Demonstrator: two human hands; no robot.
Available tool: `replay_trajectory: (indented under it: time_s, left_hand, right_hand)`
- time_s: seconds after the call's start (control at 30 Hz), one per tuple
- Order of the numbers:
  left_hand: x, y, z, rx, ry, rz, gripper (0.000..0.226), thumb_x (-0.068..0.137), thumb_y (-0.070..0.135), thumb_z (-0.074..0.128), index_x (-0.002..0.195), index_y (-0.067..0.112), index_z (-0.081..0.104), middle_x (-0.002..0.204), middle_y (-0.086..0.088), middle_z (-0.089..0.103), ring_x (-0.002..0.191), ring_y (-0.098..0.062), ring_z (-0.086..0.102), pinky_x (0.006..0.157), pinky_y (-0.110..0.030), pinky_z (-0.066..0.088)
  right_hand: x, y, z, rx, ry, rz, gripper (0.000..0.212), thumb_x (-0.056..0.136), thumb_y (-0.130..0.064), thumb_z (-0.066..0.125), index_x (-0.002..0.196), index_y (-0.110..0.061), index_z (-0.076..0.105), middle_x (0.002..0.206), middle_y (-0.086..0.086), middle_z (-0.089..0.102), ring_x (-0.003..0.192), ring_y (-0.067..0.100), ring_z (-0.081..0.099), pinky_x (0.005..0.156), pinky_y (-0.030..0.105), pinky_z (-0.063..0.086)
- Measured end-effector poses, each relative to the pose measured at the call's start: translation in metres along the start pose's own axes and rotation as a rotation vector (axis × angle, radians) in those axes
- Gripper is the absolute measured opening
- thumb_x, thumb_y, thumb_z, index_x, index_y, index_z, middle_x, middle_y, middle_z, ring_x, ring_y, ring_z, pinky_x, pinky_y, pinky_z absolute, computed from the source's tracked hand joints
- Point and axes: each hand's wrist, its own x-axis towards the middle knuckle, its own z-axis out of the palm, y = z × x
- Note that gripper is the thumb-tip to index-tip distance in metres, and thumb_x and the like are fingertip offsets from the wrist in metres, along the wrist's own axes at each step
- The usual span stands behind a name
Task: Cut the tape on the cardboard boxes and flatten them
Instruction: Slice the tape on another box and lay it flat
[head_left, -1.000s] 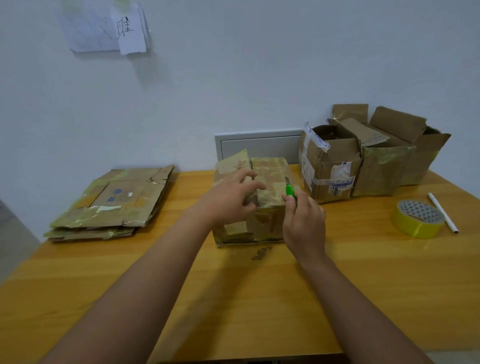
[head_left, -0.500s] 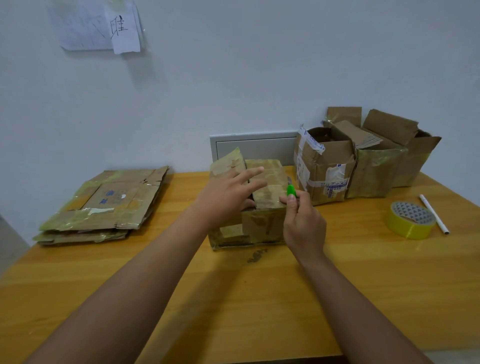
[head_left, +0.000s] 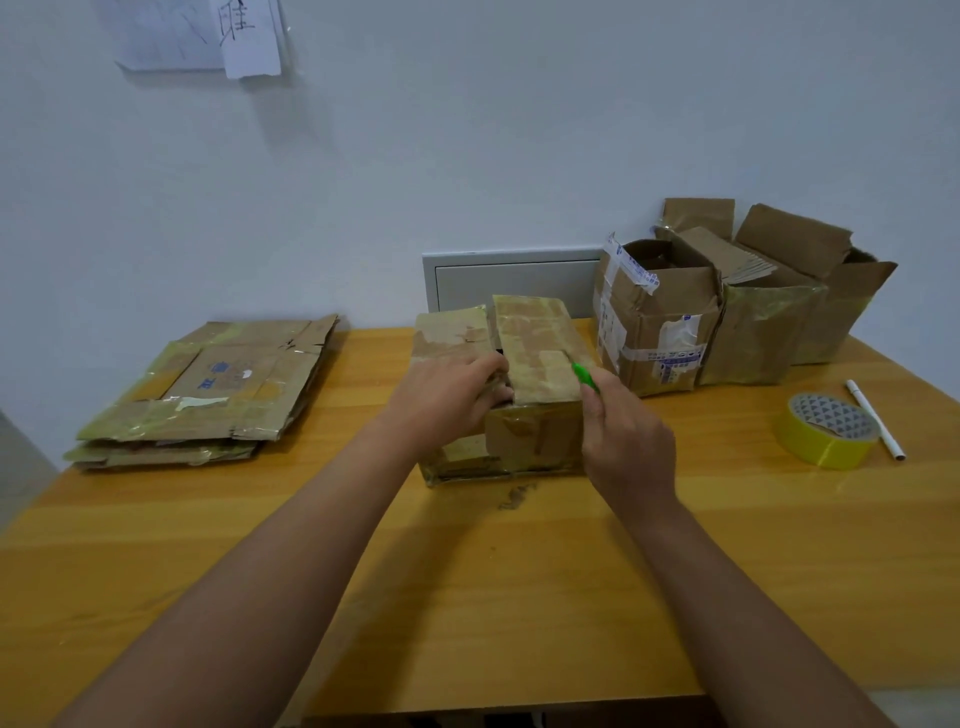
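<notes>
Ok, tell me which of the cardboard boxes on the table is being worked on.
The taped box at the table's centre: the left hand rests on it, the right hand holds a green cutter there. The open boxes at the back right stand untouched.

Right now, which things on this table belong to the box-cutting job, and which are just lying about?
In the job:
box being cut
green cutter in the right hand
left hand on the box top
open boxes waiting
flattened stack

Lying about:
yellow tape roll
white pen
papers on the wall
</notes>
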Motion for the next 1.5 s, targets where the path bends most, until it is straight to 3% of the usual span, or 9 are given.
replay_trajectory:
  time_s: [0.07,0.17,0.37,0.47,0.7,0.83,1.13,1.5]
  left_hand:
    - [-0.002,-0.002,0.002,-0.01,0.028,-0.019,0.031,0.1,0.047,0.048,0.119,0.025,0.058,0.111,0.005,0.069,0.093,-0.02,0.064,0.064,-0.032,0.044]
    - [-0.001,-0.002,0.005,-0.032,0.079,0.012,0.029,0.099,0.043,0.052,0.114,0.023,0.067,0.105,0.004,0.072,0.089,-0.02,0.066,0.063,-0.03,0.043]
    - [-0.003,-0.002,0.007,-0.075,0.159,0.078,0.023,0.097,0.035,0.059,0.103,0.018,0.073,0.094,0.001,0.073,0.079,-0.024,0.067,0.057,-0.027,0.04]
    - [-0.002,-0.002,0.008,-0.078,0.175,0.068,0.024,0.096,0.036,0.059,0.104,0.018,0.073,0.095,0.001,0.073,0.081,-0.024,0.067,0.059,-0.031,0.046]
    - [-0.001,-0.003,0.011,-0.077,0.183,0.061,0.026,0.098,0.037,0.056,0.109,0.02,0.072,0.1,0.002,0.073,0.085,-0.021,0.067,0.061,-0.027,0.041]
    - [-0.001,-0.004,0.014,-0.072,0.177,0.054,0.025,0.099,0.038,0.055,0.108,0.021,0.071,0.098,0.003,0.073,0.084,-0.021,0.067,0.059,-0.027,0.037]
    - [0.001,-0.006,0.017,-0.057,0.119,-0.008,0.028,0.1,0.043,0.049,0.114,0.025,0.065,0.099,0.002,0.073,0.086,-0.025,0.067,0.065,-0.036,0.05]
    - [0.0,-0.005,0.015,-0.035,0.079,-0.061,0.031,0.101,0.046,0.045,0.118,0.026,0.062,0.101,0.0,0.073,0.089,-0.026,0.066,0.064,-0.035,0.046]
  right_hand:
    - [-0.006,0.001,-0.008,-0.101,-0.014,-0.218,0.019,0.094,-0.008,0.058,0.111,-0.004,0.067,0.082,0.009,0.066,0.071,0.026,0.056,0.053,0.035,0.045]
    - [-0.016,-0.006,-0.011,-0.147,-0.096,-0.366,0.031,0.087,-0.002,0.064,0.118,-0.006,0.067,0.089,0.01,0.066,0.078,0.027,0.054,0.061,0.036,0.045]
    - [-0.015,-0.02,-0.008,-0.214,-0.162,-0.272,0.038,0.081,-0.004,0.074,0.118,-0.01,0.068,0.091,0.011,0.063,0.071,0.027,0.055,0.057,0.035,0.046]
    - [-0.015,-0.03,-0.009,-0.241,-0.169,-0.238,0.036,0.082,-0.003,0.073,0.117,-0.008,0.068,0.088,0.011,0.063,0.071,0.027,0.053,0.054,0.034,0.041]
    - [-0.007,-0.033,-0.014,-0.261,-0.184,-0.211,0.032,0.081,-0.001,0.072,0.112,-0.007,0.069,0.089,0.012,0.063,0.075,0.029,0.056,0.056,0.035,0.044]
    - [0.0,-0.045,-0.011,-0.305,-0.224,-0.198,0.023,0.077,-0.004,0.076,0.099,-0.007,0.072,0.081,0.01,0.06,0.07,0.027,0.054,0.054,0.033,0.041]
    - [0.005,-0.059,-0.011,-0.385,-0.226,-0.141,0.013,0.073,-0.001,0.076,0.084,-0.007,0.072,0.074,0.009,0.058,0.067,0.027,0.053,0.053,0.032,0.036]
    - [0.007,-0.057,-0.008,-0.396,-0.225,-0.141,0.011,0.073,-0.002,0.076,0.082,-0.008,0.072,0.073,0.009,0.058,0.066,0.027,0.053,0.053,0.031,0.036]
